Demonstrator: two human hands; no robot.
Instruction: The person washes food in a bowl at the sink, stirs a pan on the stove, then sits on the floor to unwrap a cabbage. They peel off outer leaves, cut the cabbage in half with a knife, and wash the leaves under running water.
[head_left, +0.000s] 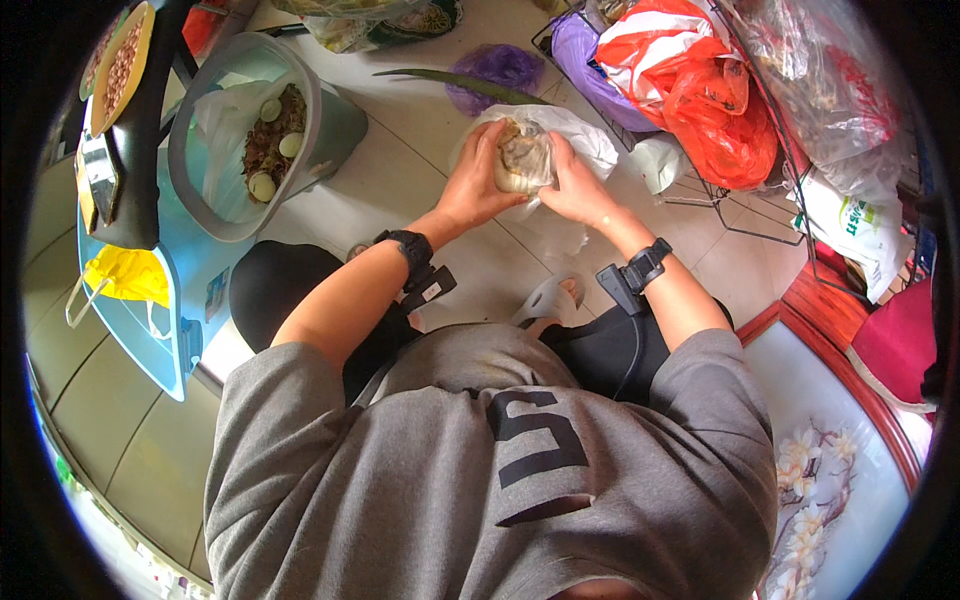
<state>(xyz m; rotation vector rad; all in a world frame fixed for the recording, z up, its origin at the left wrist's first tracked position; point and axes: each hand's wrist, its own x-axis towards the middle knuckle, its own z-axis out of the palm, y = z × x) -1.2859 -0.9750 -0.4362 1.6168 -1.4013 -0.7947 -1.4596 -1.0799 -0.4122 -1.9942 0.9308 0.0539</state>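
Between my left hand (471, 180) and my right hand (576, 184) is a brownish-grey lump in clear wrapping (525, 154); I cannot tell what it is. Both hands grip it from opposite sides, thumbs towards me. A crumpled white plastic bag (594, 146) lies spread behind and beneath it, close to the right fingers. Just beyond, a long pointed green leaf (465, 84) crosses a crumpled purple plastic bag (517, 67) above the tiled floor. The fingers of both hands are partly hidden behind the lump.
Left stands a grey-green bin (337, 127) holding peelings and round pale pieces. Nearby are a light-blue plastic container (131, 330) with a yellow bag (127, 271) and a plate of peanuts (124, 67). On the right, a wire rack (757, 225) carries red-and-white bags (697, 90) beside a wood-framed floral panel (832, 420).
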